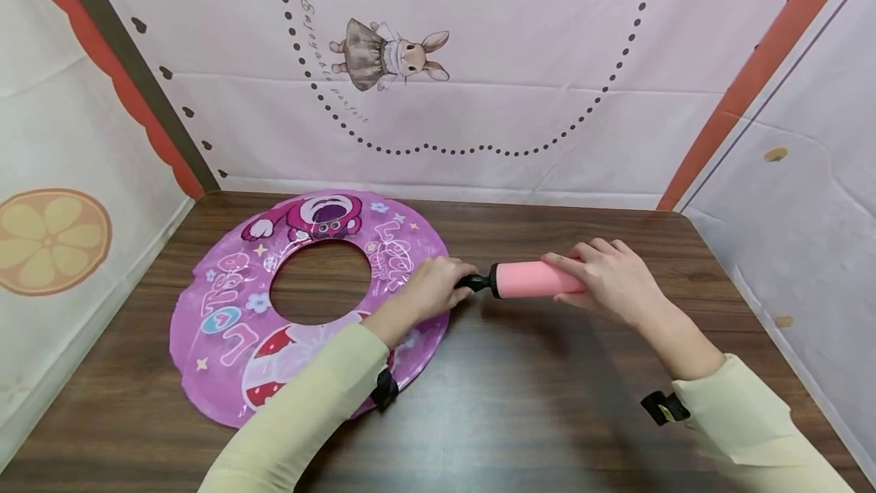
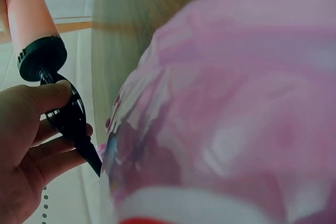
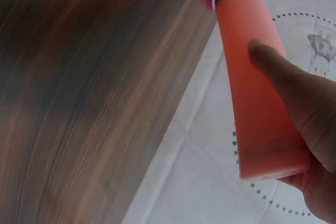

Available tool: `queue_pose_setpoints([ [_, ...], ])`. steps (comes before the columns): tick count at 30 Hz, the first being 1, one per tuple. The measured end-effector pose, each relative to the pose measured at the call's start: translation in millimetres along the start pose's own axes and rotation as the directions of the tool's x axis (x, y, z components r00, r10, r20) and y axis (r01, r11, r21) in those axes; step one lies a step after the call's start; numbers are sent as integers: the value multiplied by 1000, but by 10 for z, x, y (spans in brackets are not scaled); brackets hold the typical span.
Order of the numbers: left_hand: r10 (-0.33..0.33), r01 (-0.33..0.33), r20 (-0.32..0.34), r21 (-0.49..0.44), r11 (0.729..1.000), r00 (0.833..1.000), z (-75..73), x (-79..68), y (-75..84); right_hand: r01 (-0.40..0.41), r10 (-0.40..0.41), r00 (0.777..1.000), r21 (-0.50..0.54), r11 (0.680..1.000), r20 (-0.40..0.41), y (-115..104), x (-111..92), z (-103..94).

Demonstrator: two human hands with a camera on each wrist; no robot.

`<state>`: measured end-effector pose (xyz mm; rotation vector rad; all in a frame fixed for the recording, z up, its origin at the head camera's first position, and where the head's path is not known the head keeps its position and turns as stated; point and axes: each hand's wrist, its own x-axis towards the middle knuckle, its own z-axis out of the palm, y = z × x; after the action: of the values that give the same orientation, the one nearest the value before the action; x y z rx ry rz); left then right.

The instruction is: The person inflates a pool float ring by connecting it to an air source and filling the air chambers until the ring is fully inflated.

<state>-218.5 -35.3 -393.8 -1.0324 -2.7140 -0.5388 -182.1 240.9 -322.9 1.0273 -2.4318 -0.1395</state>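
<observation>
A pink hand pump (image 1: 537,280) with a black handle (image 2: 68,114) is held level above the table between both hands. My left hand (image 1: 431,287) pinches the handle between thumb and fingers, close over the right side of a swim ring (image 1: 404,249). My right hand (image 1: 609,280) grips the far end of the pink barrel (image 3: 257,93), its thumb laid along the side. The ring is purple, printed with a cartoon bear, flowers and lettering, and its rim looks wrinkled at the left. My left forearm covers part of its lower right.
The brown wooden table (image 1: 520,417) carries the ring on its left half. Behind it stands a pale pink cloth backdrop (image 1: 520,36) with a rabbit print (image 1: 386,55). Cloth walls (image 1: 807,173) also border both sides. A black strap (image 1: 664,408) sits on the right sleeve.
</observation>
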Motion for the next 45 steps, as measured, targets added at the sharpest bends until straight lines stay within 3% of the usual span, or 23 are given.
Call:
queue_pose_setpoints([
  [5,-28,28,26,-13,1000,999,8,7,-21,-20,20,1000,41,999,-12,154,-171,-72],
  [11,-22,21,54,6,1000,998,11,16,-19,-101,98,994,57,993,44,427,-455,-301],
  [15,-37,36,52,25,999,998,14,10,-28,-110,110,994,56,992,3,564,-568,-392],
  [18,-24,23,30,47,999,999,23,8,-29,-76,77,997,46,996,-19,492,-503,-331],
  [23,3,-2,-18,57,998,1000,47,12,-15,-14,14,1000,7,1000,-28,208,-202,-115],
  [27,-2,6,-46,75,997,999,62,4,-3,-8,7,1000,-26,1000,-27,52,-23,19],
  [31,0,3,-39,80,997,999,73,4,6,-9,9,1000,-35,999,-12,-10,33,90],
  [39,-37,36,8,85,996,999,56,22,-24,-11,11,1000,4,1000,-9,151,-131,27],
  [45,-48,46,25,104,994,998,48,11,-45,-82,82,997,34,996,14,398,-399,-179],
])
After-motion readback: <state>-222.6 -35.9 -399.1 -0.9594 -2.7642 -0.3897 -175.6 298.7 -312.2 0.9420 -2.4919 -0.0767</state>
